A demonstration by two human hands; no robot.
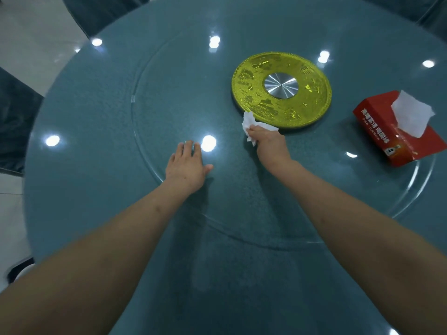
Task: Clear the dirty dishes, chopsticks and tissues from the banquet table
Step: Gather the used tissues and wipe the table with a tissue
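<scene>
My right hand grips a crumpled white tissue and holds it against the glass turntable, just at the near edge of the gold disc. My left hand lies flat on the glass with its fingers straight, to the left of the right hand. The round teal banquet table carries the turntable. No dishes or chopsticks are in view.
A red tissue box with a white tissue sticking out stands on the turntable at the right. Teal-covered chairs ring the table at the far left and far right. Ceiling lights reflect off the glass.
</scene>
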